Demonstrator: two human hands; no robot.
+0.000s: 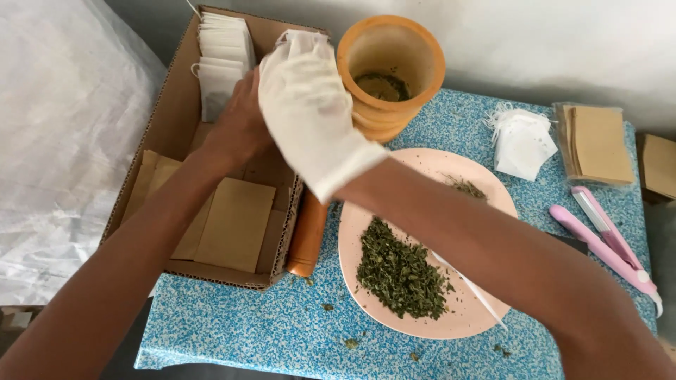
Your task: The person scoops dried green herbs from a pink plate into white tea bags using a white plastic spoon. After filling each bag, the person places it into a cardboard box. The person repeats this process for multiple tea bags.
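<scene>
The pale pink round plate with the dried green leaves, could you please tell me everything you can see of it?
The pale pink round plate looks smooth, like plastic or ceramic. It lies flat on the blue speckled table top, right of the brown cardboard box. A heap of chopped dried green leaves sits on it, a smaller pinch farther back. The right forearm crosses above it.
</scene>
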